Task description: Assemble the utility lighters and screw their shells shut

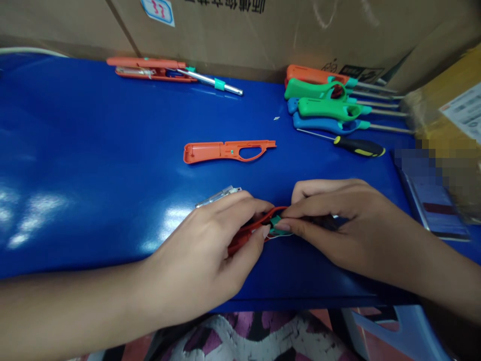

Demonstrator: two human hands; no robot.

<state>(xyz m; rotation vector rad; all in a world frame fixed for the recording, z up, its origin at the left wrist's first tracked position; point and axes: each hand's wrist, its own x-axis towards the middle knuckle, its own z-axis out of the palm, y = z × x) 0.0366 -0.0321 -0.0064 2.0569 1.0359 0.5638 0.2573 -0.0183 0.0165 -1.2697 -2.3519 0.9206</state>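
Note:
My left hand (214,240) is closed around an orange half-shell of a stick lighter (240,240), near the table's front edge. My right hand (345,220) pinches a small green plastic piece (280,228) at the shell's right end, and a thin white wire runs just beneath it. Something shiny shows partly under my right palm; the fingers hide what it is. Behind my left knuckles lies a clear plastic part (218,196). The matching orange half-shell (203,153) rests farther back, inner side up, with a finger loop at its right.
At the back left is an opened orange lighter (150,67) with a metal tube (233,90). Several assembled lighters (326,108) are piled at the back right beside a screwdriver (358,146). Cardboard boxes (240,40) stand along the rear; a flat packet (436,205) lies right.

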